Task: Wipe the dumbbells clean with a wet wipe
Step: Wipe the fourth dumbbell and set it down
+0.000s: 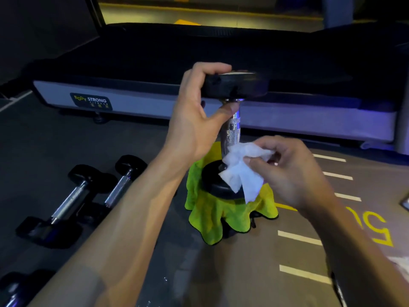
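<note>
Head view: my left hand (194, 120) grips the upright dumbbell (232, 129) by its top head, standing on a green cloth (221, 220); my right hand (292, 173) pinches the wet wipe (241, 169) against its chrome handle's base.

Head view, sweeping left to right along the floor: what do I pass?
Two dumbbells lying on the floor → upright dumbbell on the green cloth, steadied by the left hand → wet wipe → right hand → white floor stripes.

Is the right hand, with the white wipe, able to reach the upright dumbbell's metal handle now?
Probably yes: the right hand holds the white wet wipe beside the knurled metal handle, nothing between.
</note>
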Demonstrator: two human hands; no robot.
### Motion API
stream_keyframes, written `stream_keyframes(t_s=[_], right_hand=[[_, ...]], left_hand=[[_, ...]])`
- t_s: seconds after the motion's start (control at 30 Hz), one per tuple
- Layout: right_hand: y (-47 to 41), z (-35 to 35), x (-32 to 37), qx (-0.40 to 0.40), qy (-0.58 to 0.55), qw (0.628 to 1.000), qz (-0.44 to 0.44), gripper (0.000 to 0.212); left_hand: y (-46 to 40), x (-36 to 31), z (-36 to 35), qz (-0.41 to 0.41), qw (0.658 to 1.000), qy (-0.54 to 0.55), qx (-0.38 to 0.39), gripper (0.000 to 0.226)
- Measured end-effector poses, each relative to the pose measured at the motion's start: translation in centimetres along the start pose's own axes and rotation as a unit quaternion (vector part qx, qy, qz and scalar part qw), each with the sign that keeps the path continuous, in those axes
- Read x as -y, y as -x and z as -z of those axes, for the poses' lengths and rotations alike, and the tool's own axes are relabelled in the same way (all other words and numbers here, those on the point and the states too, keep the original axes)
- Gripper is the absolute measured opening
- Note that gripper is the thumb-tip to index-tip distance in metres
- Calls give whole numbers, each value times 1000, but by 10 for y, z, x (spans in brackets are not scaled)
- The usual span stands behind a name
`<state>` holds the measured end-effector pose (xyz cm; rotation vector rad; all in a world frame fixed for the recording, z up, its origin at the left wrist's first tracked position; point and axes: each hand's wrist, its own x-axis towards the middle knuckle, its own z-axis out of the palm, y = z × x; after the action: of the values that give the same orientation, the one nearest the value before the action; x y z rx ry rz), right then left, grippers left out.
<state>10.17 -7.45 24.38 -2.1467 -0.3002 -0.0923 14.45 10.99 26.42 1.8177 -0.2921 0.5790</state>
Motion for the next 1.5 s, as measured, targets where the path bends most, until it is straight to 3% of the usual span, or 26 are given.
stream_keyframes(t_s=[0.07, 0.17, 0.3, 0.37, 0.5, 0.6, 0.67, 0.83, 1.03, 1.37, 1.43, 1.5], right_hand=[[2, -3, -5, -40, 3, 999, 33, 13], [6, -7, 1, -63, 30, 992, 105, 34], [10, -14, 3, -110, 231, 947, 197, 40], [16, -16, 2, -57, 262, 946, 182, 39], [25, -12, 3, 45, 209, 968, 130, 24], [32, -7, 12, 123, 196, 969, 89, 35], [30, -6, 14, 146, 211, 964, 67, 38], [2, -10, 12, 175, 184, 967, 36, 24], [-5, -24, 4, 103, 176, 977, 57, 27], [-2, -29, 4, -124, 168, 951, 230, 20], [1, -28, -2, -117, 160, 953, 230, 23], [4, -29, -6, -62, 165, 962, 209, 24]], left_hand=[[1, 0, 0, -7, 1000, -7, -2, 53], [0, 0, 0, -11, 1000, -5, -3, 52], [-2, 0, 0, -6, 1000, 0, 1, 51], [-2, 0, 1, -8, 1000, 1, 2, 51], [1, -2, 1, -7, 1000, 8, 8, 51], [2, -4, 0, -8, 1000, 6, 10, 51], [3, -5, 0, -8, 1000, 6, 9, 52], [3, -8, -1, -9, 1000, 2, 22, 51], [4, -7, 0, -19, 999, -2, 29, 52], [-4, -4, 1, -6, 1000, 8, 26, 52], [-5, -3, 1, -8, 1000, 5, 28, 52], [-5, -2, 3, -8, 1000, 4, 30, 52]])
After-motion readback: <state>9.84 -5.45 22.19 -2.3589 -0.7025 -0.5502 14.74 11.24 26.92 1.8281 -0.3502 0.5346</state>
